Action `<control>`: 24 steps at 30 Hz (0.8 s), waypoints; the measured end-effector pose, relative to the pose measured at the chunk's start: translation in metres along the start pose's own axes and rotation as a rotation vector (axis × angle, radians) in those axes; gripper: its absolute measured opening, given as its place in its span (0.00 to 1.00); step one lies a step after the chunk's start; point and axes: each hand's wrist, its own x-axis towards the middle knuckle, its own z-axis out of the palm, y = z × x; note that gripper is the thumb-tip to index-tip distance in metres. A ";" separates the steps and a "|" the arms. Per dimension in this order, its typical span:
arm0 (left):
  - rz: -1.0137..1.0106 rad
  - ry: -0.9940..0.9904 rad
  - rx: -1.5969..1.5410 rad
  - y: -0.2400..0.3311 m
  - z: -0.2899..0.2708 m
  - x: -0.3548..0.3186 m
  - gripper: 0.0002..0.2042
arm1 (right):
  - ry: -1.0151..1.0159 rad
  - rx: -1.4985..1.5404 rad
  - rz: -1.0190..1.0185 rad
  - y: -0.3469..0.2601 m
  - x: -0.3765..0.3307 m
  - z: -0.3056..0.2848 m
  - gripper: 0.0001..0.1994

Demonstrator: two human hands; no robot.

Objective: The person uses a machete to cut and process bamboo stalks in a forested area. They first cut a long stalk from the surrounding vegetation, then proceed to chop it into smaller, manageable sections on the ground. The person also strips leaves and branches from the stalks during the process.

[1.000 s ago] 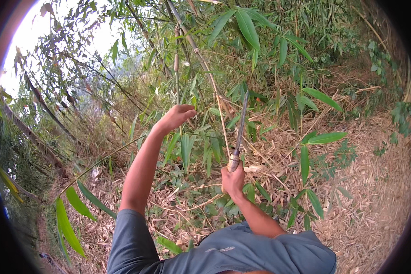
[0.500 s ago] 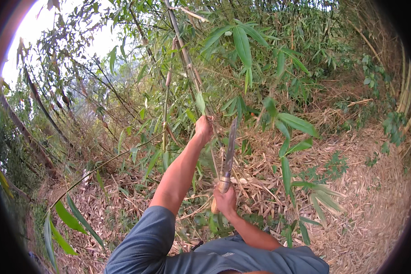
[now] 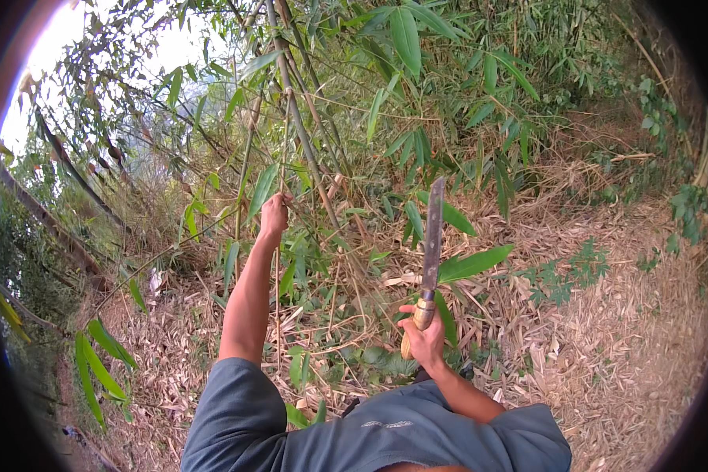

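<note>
Within the right hand, a rounded wooden handle.

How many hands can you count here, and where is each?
2. The left hand is left of centre, closed on a thin stem; the right hand is lower, right of centre, holding a long knife. Neither is hidden.

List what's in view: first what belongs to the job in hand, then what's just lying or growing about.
In use:
long knife, in the right hand
thin stem, in the left hand

Just about:
dry leaf litter
low leafy plant, right
slanting trunk, far left
</note>
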 end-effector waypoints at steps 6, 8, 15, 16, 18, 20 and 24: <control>-0.015 -0.002 -0.060 -0.010 -0.020 -0.059 0.14 | 0.249 0.020 -0.065 0.002 -0.009 -0.027 0.13; 0.064 0.020 -0.040 -0.025 -0.026 -0.075 0.16 | 0.268 0.032 -0.052 0.001 -0.012 -0.028 0.12; 0.018 0.017 -0.090 -0.036 0.000 -0.161 0.15 | 0.292 0.066 -0.065 -0.008 -0.007 -0.032 0.11; 0.001 0.024 -0.161 -0.027 0.006 -0.179 0.19 | 0.264 0.069 -0.081 -0.017 -0.005 -0.029 0.11; 0.071 0.115 -0.083 -0.047 0.001 -0.192 0.19 | 0.212 0.077 -0.120 -0.035 -0.001 -0.023 0.11; 0.080 0.127 -0.081 -0.052 0.000 -0.204 0.19 | 0.173 0.032 -0.188 -0.038 0.005 -0.023 0.11; -0.041 0.016 -0.333 -0.031 -0.005 -0.209 0.16 | 0.094 0.097 -0.226 -0.069 0.022 -0.009 0.11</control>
